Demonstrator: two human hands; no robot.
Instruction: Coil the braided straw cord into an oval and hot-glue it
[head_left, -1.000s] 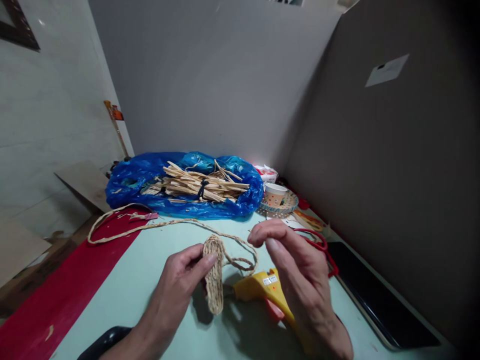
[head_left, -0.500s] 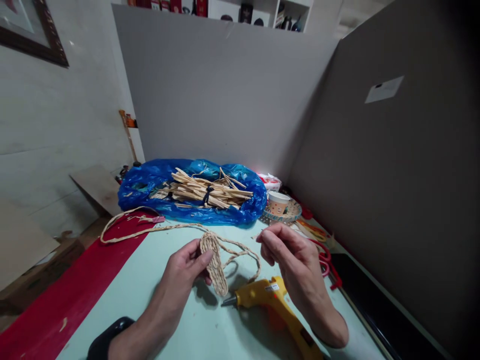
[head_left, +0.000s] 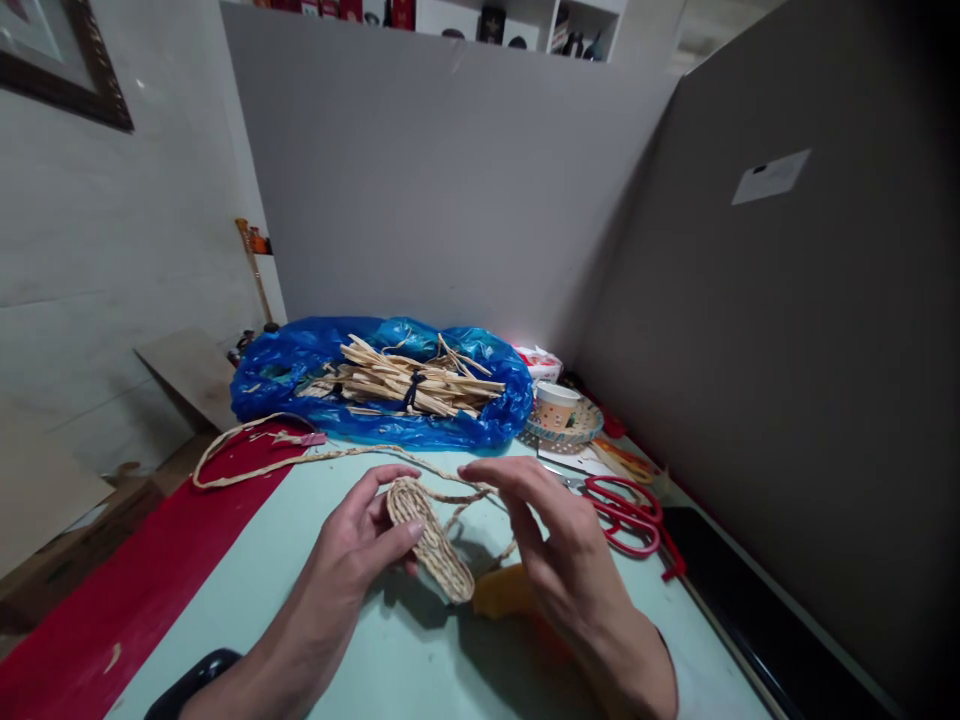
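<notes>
My left hand [head_left: 367, 530] holds a flat, elongated coil of braided straw [head_left: 429, 540], thumb on its face and fingers behind it. A long straw cord [head_left: 281, 462] runs from the coil's top, loops out to the left and curls round on the right. Just right of the coil, my right hand [head_left: 559, 550] reaches over the cord with its fingers apart; nothing shows in it. Under that hand lies a yellow glue gun [head_left: 501, 592], mostly hidden.
A blue plastic bag [head_left: 300, 360] with a tied bundle of straw strips [head_left: 420, 382] lies at the back. Right of it are a paper cup [head_left: 556, 405] on a woven tray [head_left: 589, 425], red scissors [head_left: 626, 515] and a black flat object [head_left: 750, 600].
My right hand has moved left and its fingers have spread, covering most of the glue gun and uncovering the scissors. The coil has tilted, its lower end shifting right.
</notes>
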